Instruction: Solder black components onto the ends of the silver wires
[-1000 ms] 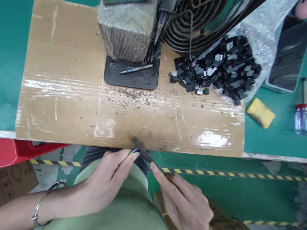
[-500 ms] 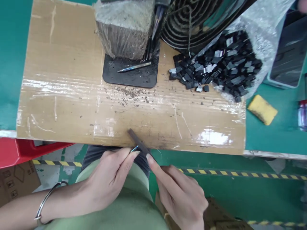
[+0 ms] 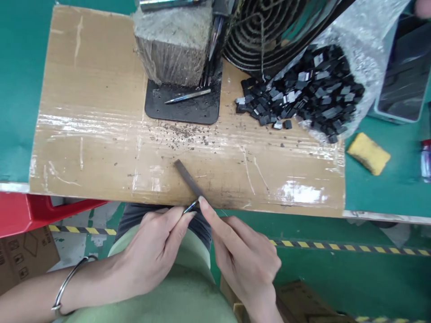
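My left hand (image 3: pixel 158 251) is closed, pinching a thin shiny soldering iron tip (image 3: pixel 191 207) between thumb and forefinger; most of it is hidden in the hand. In my right hand (image 3: pixel 245 260) is a flat dark file (image 3: pixel 186 176), its handle end covered by the fingers and one finger stretched along its top. The file slants up and left past the cardboard's front edge and meets the end of the tip. Another soldering iron tip (image 3: pixel 187 96) lies on a black base plate (image 3: pixel 182 113) farther back.
Cardboard (image 3: pixel 87 148) covers the bench. A film-wrapped block (image 3: pixel 171 58) stands on the plate, beside a round fan grille (image 3: pixel 259 40). Small black plastic connectors (image 3: pixel 303 94) spill from a clear bag. At right are a yellow sponge (image 3: pixel 368 153) and a grey bin (image 3: pixel 400 76).
My right hand has pushed the file up and to the left, so more of it reaches over the cardboard. The left hand has stayed nearly still.
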{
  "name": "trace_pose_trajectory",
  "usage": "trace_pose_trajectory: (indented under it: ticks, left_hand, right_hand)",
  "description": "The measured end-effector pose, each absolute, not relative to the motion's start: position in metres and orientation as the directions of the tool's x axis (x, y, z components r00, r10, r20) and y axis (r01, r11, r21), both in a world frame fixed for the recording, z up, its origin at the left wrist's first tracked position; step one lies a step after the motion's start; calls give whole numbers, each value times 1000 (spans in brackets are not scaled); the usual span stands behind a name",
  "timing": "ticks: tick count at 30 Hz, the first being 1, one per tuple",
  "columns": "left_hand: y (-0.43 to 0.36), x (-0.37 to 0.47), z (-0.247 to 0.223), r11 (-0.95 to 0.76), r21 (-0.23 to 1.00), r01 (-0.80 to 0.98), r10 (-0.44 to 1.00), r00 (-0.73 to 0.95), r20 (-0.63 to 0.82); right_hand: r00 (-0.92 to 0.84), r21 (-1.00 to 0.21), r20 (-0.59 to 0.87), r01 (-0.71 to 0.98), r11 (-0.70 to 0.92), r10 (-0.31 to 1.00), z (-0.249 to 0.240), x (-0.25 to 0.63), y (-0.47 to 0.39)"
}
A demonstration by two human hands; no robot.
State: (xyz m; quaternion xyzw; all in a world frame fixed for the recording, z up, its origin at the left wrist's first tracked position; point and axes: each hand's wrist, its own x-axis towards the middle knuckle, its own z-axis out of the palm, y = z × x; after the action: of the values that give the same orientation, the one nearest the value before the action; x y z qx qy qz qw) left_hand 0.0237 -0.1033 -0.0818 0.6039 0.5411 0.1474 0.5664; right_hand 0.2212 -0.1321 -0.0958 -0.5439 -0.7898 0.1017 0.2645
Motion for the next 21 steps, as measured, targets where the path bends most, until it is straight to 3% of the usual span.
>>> trace_pose_trajectory:
  ticks: [7, 17, 21]
  left_hand:
    - [-105, 21, -82, 609, 768, 199, 657, 416, -629]
    - [-110, 16, -85, 407, 818, 405, 727, 398, -559]
    - [-111, 16, -88, 401, 804, 439, 731, 376, -570]
  right_hand:
    - [-267, -440, 351, 799, 410, 897, -101, 215, -121]
    - [-326, -426, 274, 802, 419, 905, -96, 238, -160]
    - [-301, -409, 337, 807, 426, 892, -98, 229, -142]
